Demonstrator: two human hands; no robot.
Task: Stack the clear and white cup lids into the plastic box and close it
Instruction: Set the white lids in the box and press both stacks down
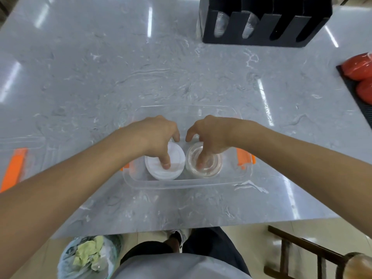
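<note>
The left hand (159, 135) cups the white lid stack (164, 162) and the right hand (211, 135) the clear lid stack (204, 164), thumbs pressing on top, seemingly to seat both inside the plastic box (187, 185) beneath them, whose orange-clipped cover (18, 164) lies on the desk (141, 67) well outside the left hand.

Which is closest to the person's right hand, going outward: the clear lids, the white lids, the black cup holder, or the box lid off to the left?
From the right hand:
1. Clear lids, directly under its fingers, in the box.
2. White lids, beside them, under the left hand.
3 and 4. Black cup holder, far end of the table, and box lid, far left edge: too close to call.
</note>
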